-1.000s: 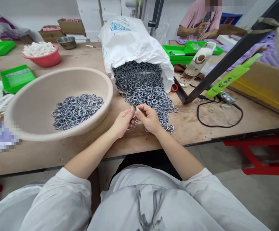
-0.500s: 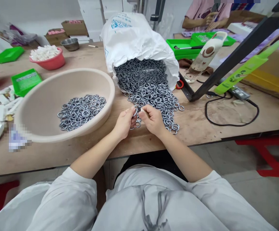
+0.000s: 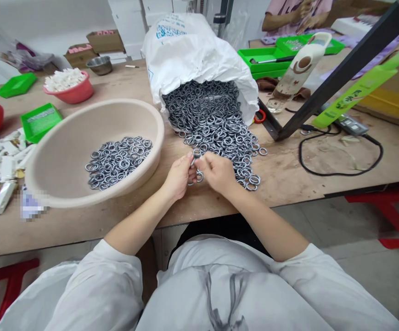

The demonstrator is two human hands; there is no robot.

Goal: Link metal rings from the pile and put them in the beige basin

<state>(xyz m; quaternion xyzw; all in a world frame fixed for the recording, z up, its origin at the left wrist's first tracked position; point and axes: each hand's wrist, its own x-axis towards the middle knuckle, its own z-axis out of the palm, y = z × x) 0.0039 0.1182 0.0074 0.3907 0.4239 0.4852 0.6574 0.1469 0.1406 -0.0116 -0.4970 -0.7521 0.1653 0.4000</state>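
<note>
My left hand (image 3: 178,177) pinches a grey metal ring (image 3: 193,162) between thumb and fingers, just above the table. Close against it, my right hand (image 3: 219,174) is closed at the same ring; its fingertips are turned away, so what they grip is hidden. Loose rings (image 3: 227,138) spill from the mouth of a white sack (image 3: 199,55) right behind both hands, and a few lie under the fingers. To the left stands a wide beige basin (image 3: 54,151) with a heap of similar rings (image 3: 118,163) on its floor.
White plastic pieces (image 3: 6,161), a green tray (image 3: 41,122) and a red bowl (image 3: 73,92) sit at left. A black metal post (image 3: 323,87), a bottle (image 3: 299,69) and a black cable (image 3: 340,174) are at right. Another person (image 3: 294,18) works across the table.
The right hand has turned over the ring, its fingers now covering the small dark piece that showed between the hands. The left hand keeps its hold. The view has shifted slightly.
</note>
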